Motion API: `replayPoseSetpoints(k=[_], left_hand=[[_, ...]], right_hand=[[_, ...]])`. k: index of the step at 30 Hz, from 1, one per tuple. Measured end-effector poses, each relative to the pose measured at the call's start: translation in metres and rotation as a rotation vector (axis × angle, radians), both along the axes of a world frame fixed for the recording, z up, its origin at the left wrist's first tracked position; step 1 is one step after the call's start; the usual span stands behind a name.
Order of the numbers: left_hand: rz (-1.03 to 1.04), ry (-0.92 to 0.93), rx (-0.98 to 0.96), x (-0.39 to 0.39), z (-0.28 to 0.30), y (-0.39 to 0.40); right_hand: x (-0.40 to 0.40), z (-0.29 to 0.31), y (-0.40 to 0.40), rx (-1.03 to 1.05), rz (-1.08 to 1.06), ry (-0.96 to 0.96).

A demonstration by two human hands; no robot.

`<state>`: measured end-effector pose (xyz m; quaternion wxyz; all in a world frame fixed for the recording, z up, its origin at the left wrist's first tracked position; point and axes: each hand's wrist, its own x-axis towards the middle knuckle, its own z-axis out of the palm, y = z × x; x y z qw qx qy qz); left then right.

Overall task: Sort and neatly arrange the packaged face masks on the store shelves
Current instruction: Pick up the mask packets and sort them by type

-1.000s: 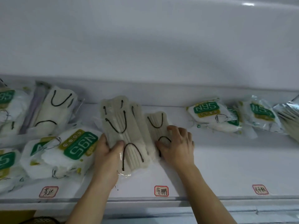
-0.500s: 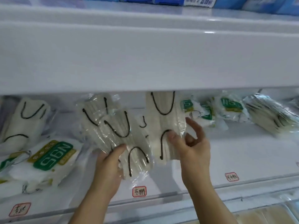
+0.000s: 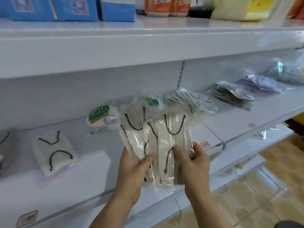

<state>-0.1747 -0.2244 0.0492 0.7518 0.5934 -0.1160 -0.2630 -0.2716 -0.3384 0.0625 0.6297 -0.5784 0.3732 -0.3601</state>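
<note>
I see the white shelf (image 3: 230,129) running across the view, with one loose mask pack (image 3: 55,152) lying flat on it at the left and blurred foil packs (image 3: 230,94) at the right that I cannot read. In front of it, lifted clear, is a fanned bunch of clear-wrapped beige masks (image 3: 156,137), partly covering the green-labelled packs (image 3: 98,114) behind. My left hand (image 3: 131,168) holds its lower left edge and my right hand (image 3: 192,160) pinches its lower right, fingers hidden behind.
</note>
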Motion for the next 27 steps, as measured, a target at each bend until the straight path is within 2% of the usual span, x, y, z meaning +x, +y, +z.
replayPoseSetpoints(k=[3,5,8,12,15,18,22,23,27], left_hand=[[-0.044,-0.180,0.024,-0.039,0.004,-0.066],[-0.058,-0.130,0.022,-0.064,0.005,-0.107],[-0.170,0.047,0.028,-0.101,0.003,-0.163],[-0.283,-0.135,0.111,-0.121,0.000,-0.232],[-0.325,-0.178,0.127,-0.129,-0.001,-0.283],[-0.339,-0.110,0.120,-0.137,-0.004,-0.337],[-0.344,0.205,0.090,-0.140,-0.009,-0.421],[-0.358,0.217,0.100,-0.140,-0.008,-0.443],[-0.468,-0.001,0.122,-0.138,0.006,-0.518]], right_hand=[[-0.049,0.000,-0.049,-0.003,0.035,0.001],[-0.080,-0.003,-0.081,-0.019,-0.013,0.010],[-0.124,-0.011,-0.134,0.023,-0.234,-0.028],[-0.159,-0.018,-0.196,0.124,-0.436,-0.117],[-0.171,-0.029,-0.236,0.117,-0.456,-0.124],[-0.176,-0.039,-0.279,0.108,-0.457,-0.136],[-0.185,-0.038,-0.356,0.053,-0.514,-0.106],[-0.188,-0.034,-0.377,0.039,-0.528,-0.089],[-0.193,-0.009,-0.449,0.021,-0.548,-0.108]])
